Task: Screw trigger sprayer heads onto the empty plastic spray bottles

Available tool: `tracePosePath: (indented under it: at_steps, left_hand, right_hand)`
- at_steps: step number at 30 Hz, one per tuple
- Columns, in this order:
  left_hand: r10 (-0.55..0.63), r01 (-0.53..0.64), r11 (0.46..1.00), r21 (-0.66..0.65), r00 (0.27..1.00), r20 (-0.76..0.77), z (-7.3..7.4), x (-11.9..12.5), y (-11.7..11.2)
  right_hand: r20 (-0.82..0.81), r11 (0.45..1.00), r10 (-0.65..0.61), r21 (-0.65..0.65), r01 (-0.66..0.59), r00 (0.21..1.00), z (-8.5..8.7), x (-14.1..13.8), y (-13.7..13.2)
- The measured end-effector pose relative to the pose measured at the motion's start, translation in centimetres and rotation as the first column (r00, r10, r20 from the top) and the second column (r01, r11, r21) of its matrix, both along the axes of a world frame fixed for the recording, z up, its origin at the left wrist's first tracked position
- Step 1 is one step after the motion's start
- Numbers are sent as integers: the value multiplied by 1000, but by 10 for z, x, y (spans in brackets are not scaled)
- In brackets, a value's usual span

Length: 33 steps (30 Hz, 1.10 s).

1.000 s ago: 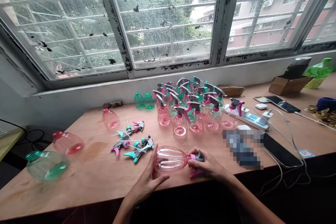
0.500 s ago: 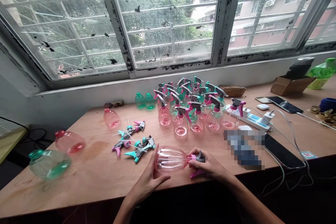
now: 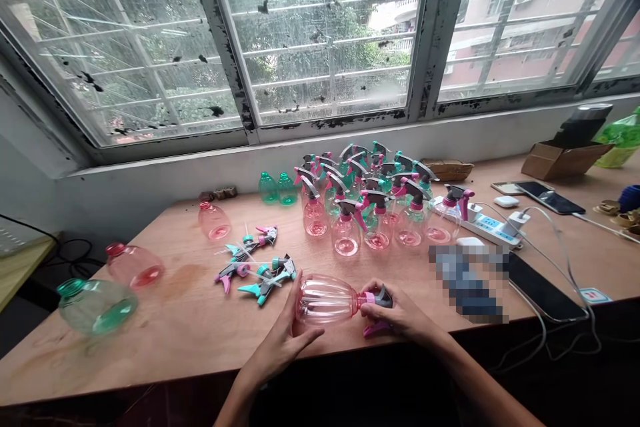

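A clear pink spray bottle (image 3: 327, 300) lies sideways between my hands just above the table's front edge, its base to the left. My left hand (image 3: 289, 337) cups the base, fingers behind it and thumb held apart below. At the neck, my right hand (image 3: 393, 310) grips the pink collar of the grey-and-pink spray head (image 3: 383, 298), whose trigger points down. Left of the bottle, loose spray heads (image 3: 265, 280) in teal, pink and grey lie in a pile with their thin tubes.
Several assembled spray bottles (image 3: 346, 233) stand at the back centre, beside two small green bottles (image 3: 269, 188). Open pink bottles (image 3: 135, 265) and a green bottle (image 3: 97, 307) lie or stand at left. A power strip (image 3: 493, 228), cables and a phone (image 3: 545, 287) occupy the right.
The view has shifted slightly, so the surroundings sit a little differently in the picture. Both hands keep the same hold on the spray bottle.
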<state>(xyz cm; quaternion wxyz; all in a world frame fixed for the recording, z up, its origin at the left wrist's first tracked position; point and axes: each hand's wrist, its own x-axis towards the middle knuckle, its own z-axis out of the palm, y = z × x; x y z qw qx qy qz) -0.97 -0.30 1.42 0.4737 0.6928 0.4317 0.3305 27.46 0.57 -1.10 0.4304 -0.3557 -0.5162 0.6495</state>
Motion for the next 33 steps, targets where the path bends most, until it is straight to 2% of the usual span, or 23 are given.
tracePosePath:
  at_steps: [6,9,13,17,21,26,33]
  left_hand:
    - [-1,6,996,-87,998,63,-4,-1,2]
    - [-24,28,997,-67,998,66,-5,-2,2]
    - [8,-7,1000,-18,1000,22,1,0,-2]
    - [5,-1,998,-67,999,50,4,1,-4]
    - [-27,33,994,-106,998,61,-2,-1,-1]
    - [-4,7,999,-53,998,68,-1,0,0]
    - [-14,19,996,-86,999,48,3,-1,-2]
  right_hand:
    - [3,1000,6,-9,-6,1000,2,0,0]
    - [0,1000,-2,-15,2,1000,5,-1,-1]
    - [-16,1000,5,-22,-6,1000,5,-3,-1]
    - [-19,1000,10,-13,-10,1000,3,-2,-1]
    - [3,1000,3,14,-3,1000,2,0,0]
    - [9,1000,-12,21,12,1000,2,-1,0]
    - [17,1000,-4,13,4,1000,7,-2,-2]
